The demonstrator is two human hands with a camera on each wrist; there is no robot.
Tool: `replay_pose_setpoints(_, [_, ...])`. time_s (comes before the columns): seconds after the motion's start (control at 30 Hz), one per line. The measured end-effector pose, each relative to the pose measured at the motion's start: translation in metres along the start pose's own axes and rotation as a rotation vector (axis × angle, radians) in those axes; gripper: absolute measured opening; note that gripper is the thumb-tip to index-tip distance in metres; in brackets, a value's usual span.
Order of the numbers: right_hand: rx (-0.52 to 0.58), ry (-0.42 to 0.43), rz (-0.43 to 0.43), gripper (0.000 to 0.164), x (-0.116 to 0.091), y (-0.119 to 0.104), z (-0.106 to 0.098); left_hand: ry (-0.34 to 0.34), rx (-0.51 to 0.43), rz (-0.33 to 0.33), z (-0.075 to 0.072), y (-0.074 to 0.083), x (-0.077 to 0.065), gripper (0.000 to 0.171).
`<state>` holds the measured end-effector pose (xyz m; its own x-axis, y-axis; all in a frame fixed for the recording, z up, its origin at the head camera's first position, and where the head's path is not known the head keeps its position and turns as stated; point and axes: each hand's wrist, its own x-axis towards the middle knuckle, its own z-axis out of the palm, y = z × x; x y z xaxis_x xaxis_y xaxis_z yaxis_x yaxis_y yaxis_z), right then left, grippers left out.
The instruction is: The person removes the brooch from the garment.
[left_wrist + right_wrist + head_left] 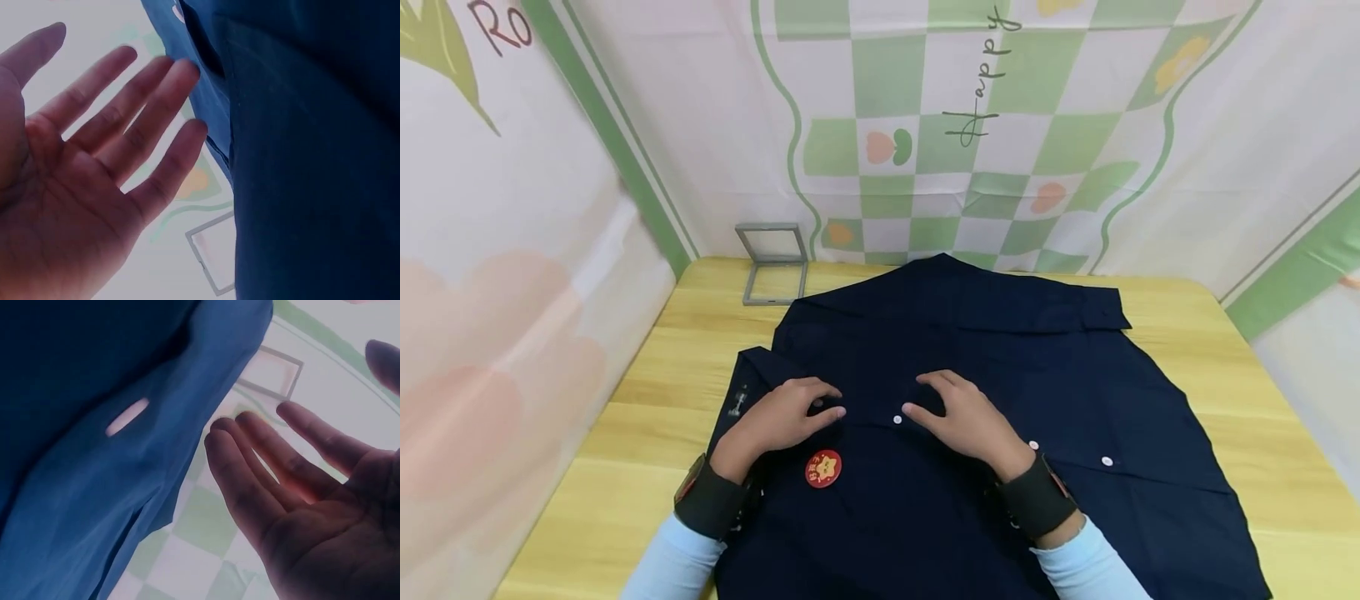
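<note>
A dark navy garment with white buttons (1107, 461) lies spread over the table, and its cloth (925, 500) fills the space under both arms. My left hand (786, 414) hovers over its left part, fingers loosely bent and holding nothing. Across from it, thumb toward a white button (897, 420), is my right hand (966, 417), also holding nothing. In the left wrist view the left fingers spread beside the dark cloth (312, 162). The right wrist view shows relaxed fingers apart from the cloth (144, 462) and a button (128, 417) seen edge-on.
A round red sticker (823, 468) with a yellow star figure is on the cloth near my left wrist. At the back left of the wooden table (632, 433) stands a grey hinged double frame (775, 264). Patterned fabric (700, 125) hangs behind and on both sides.
</note>
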<state>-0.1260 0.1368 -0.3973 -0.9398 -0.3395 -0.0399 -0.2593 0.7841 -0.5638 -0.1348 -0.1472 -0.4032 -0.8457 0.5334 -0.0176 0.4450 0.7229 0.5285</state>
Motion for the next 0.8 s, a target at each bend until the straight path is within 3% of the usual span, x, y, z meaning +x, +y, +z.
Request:
replay_pose_setpoints(0.37, [0.048, 0.011, -0.069, 0.045, 0.006, -0.020, 0.015, -0.032, -0.050, 0.081, -0.001, -0.006, 0.007, 0.019])
replay_pose_setpoints(0.6, [0.065, -0.041, -0.131, 0.042, 0.008, -0.036, 0.026, -0.097, -0.096, 0.128, -0.009, -0.006, 0.006, 0.014])
replay_pose_setpoints(0.8, [0.070, -0.100, -0.200, 0.039, 0.010, -0.051, 0.034, -0.191, -0.101, 0.142, -0.014, -0.007, 0.004, 0.013])
